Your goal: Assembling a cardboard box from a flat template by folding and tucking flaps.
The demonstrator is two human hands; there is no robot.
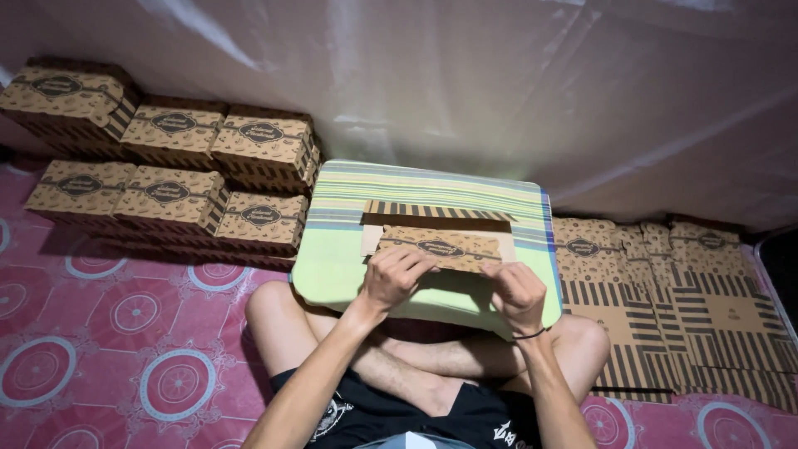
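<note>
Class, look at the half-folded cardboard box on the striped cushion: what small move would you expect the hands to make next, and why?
Probably fold the near wall up and tuck it in. The box lies on the cushion with its striped back flap and side tabs open, while the left hand and right hand both grip its near edge. Finished boxes are stacked to the left, flat blanks to the right.

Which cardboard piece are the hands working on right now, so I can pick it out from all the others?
Find the green striped cushion on the person's lap in the middle. The box being folded lies on top, with the left hand and right hand gripping its near edge. Unlike the finished boxes stacked left and flat sheets piled right, it is half-formed, its striped flap open.
</note>
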